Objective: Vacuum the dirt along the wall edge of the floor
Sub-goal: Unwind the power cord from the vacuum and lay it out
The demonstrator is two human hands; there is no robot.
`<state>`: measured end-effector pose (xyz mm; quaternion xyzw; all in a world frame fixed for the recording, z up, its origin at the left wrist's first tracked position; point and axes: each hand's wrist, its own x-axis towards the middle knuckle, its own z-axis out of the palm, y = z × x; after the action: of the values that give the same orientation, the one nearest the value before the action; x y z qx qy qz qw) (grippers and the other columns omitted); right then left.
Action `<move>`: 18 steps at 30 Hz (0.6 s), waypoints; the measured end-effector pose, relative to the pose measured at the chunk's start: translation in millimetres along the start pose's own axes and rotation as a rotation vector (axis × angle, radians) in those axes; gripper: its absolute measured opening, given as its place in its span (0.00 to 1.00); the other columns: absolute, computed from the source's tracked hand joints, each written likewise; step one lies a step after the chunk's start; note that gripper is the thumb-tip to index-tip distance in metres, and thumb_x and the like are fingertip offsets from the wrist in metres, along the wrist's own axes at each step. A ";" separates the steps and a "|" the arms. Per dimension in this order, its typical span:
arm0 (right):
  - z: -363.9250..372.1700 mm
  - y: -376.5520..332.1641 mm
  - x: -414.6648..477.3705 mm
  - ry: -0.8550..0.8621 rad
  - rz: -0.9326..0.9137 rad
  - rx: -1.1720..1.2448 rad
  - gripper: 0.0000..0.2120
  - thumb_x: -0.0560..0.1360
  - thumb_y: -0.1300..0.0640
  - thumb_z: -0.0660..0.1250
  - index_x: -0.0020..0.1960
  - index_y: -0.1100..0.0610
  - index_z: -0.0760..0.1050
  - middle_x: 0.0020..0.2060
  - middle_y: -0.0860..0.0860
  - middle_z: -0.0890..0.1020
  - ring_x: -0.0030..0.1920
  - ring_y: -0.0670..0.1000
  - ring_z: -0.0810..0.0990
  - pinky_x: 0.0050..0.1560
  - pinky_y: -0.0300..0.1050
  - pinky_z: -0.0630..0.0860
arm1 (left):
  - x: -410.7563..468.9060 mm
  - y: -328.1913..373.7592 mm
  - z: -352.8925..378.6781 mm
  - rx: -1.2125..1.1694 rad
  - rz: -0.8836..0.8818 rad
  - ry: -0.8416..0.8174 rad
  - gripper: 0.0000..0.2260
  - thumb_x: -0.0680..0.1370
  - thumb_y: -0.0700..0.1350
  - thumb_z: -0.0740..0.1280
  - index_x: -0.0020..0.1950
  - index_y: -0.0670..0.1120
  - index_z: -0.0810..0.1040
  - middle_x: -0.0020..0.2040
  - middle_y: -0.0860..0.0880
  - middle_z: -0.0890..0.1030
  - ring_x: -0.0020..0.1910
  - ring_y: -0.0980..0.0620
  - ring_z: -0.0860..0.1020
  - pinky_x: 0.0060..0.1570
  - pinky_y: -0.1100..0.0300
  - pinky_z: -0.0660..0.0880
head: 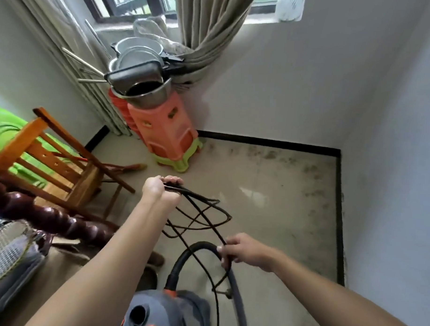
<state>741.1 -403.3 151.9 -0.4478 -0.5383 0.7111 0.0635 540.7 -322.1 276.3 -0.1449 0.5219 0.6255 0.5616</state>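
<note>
1. Far left there's a wooden chair [59, 164] with something bright green [5, 131] behind it. Below that are a dark turned wooden post [48, 218] and the wire grille of a fan [3, 250].
2. Further back, a stack of orange plastic stools [161, 129] stands in the corner by the curtain [209, 28]. A pile of metal pots and pans [141, 72] sits on top.
3. The left hand [159, 189] is stretched out over the floor [257, 183]. Its fingers are curled tight round a bunch of black power cord [177, 189], and the loops hang loose underneath.
4. Bottom middle is the vacuum cleaner [160, 312], grey with orange bits, sitting on the floor right below the arms. Its black hose [196, 246] arches up out of the top.
5. The right hand [242, 251] is at the top of that arch with its fingers wrapped round the hose. A strand of cord runs in under the fingers too, but I can't tell if it's actually gripped.
6. The dirt [270, 153] is over on the right as dark speckly patches. It hugs the black baseboard [268, 142] along the back wall and carries on down the right-hand wall edge, well apart from the vacuum and both hands.
</note>
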 end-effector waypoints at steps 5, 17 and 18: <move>-94.9 54.2 -26.8 0.070 0.180 -0.010 0.16 0.77 0.48 0.70 0.36 0.55 0.72 0.29 0.52 0.76 0.28 0.47 0.74 0.31 0.38 0.69 | 42.3 -34.1 -20.3 0.066 0.016 0.281 0.14 0.78 0.36 0.45 0.36 0.45 0.64 0.31 0.47 0.66 0.26 0.51 0.64 0.26 0.60 0.68; -203.2 49.5 -29.0 0.406 0.214 -0.267 0.19 0.79 0.47 0.67 0.33 0.54 0.72 0.26 0.48 0.69 0.25 0.47 0.63 0.25 0.38 0.60 | 113.6 -4.3 -80.8 -0.015 0.101 0.438 0.15 0.81 0.39 0.44 0.44 0.39 0.67 0.38 0.45 0.72 0.31 0.50 0.75 0.37 0.58 0.77; -207.4 42.3 -21.6 0.461 0.197 -0.258 0.19 0.80 0.46 0.66 0.33 0.54 0.72 0.27 0.49 0.69 0.25 0.47 0.62 0.25 0.38 0.58 | 117.1 -6.0 -80.6 0.005 0.109 0.433 0.14 0.82 0.39 0.43 0.49 0.38 0.67 0.38 0.45 0.72 0.32 0.50 0.75 0.44 0.57 0.78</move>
<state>916.6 -286.2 125.3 -0.6523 -0.5498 0.5186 0.0574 474.8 -324.4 150.2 -0.2460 0.6389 0.6081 0.4020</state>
